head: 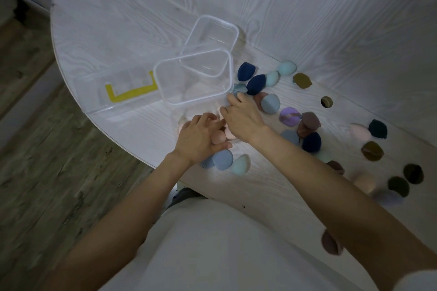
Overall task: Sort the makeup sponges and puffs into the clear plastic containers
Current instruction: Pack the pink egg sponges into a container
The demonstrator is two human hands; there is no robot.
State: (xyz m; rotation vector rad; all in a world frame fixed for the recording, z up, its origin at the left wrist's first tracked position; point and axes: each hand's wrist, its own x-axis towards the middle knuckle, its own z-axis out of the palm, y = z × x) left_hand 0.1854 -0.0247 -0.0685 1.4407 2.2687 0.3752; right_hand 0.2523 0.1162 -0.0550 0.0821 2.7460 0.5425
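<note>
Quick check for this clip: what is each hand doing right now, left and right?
Left hand: fingers curled over the pink sponges, seemingly gripping them.
Right hand: fingers curled down beside the clear container; what it holds cannot be told.

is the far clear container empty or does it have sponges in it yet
Empty: through the far clear container only the white table shows, with no coloured sponge inside it.

Two containers mid-table — sponges scattered right, lidded box left.
</note>
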